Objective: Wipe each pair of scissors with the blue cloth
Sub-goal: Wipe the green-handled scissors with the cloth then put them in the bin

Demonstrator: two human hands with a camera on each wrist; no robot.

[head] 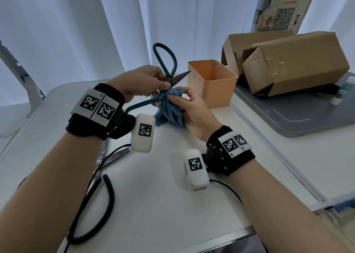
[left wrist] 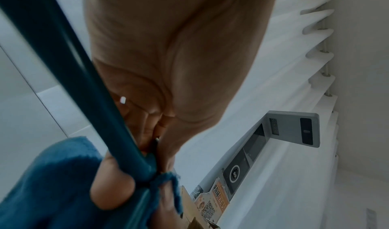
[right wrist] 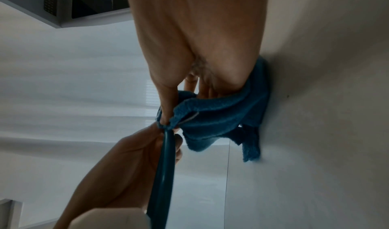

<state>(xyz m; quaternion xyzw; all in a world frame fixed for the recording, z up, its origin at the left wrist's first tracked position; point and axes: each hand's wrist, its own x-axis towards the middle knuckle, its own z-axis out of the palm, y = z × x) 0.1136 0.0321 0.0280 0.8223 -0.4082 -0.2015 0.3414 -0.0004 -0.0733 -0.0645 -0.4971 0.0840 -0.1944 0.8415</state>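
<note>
Left hand [head: 140, 83] grips large teal-handled metal scissors [head: 166, 60] at pivot, blades open; right hand [head: 189, 108] pinches bunched blue terry cloth [head: 173, 116] around near handle.

Two scissors [head: 165, 64] [head: 107, 156], one cloth [head: 172, 114], two boxes [head: 294, 64] [head: 249, 47], one bin [head: 211, 81].

The left hand [head: 140, 81] covers the pivot of the green-handled scissors [head: 167, 60], and the blue cloth [head: 172, 110] hides one blade. A second pair of scissors [head: 107, 177] (black handles) lies partly under the left forearm. The poster's [head: 284, 8] small print is unreadable.
</note>
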